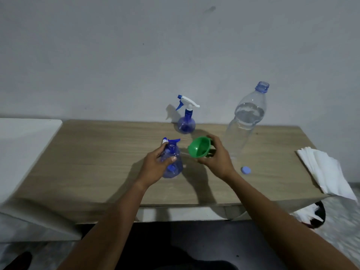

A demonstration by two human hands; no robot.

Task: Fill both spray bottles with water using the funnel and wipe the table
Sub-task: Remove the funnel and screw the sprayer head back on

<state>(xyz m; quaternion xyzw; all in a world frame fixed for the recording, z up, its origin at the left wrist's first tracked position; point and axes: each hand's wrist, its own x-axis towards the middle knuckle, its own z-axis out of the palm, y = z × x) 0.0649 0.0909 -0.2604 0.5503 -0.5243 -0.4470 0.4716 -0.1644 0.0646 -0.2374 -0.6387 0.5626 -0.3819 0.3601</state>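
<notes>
While the one green funnel (199, 148), probably light, stiff plastic best held by its rim, sits pinched in the right grip (216, 156) just right of the left grip (153, 166), which clasps the near spray bottle (174, 168), the second spray bottle (186, 123) stands beyond, one water bottle (245, 121) farther right.

The left hand (155, 165) holds a blue spray bottle (173, 164) standing on the table (93, 152). Just right of it, the right hand (217, 159) holds the green funnel (199, 147) tipped sideways. The other spray bottle (186, 122) stands behind, white top on. The big open water bottle (247, 117) stands farther right
</notes>
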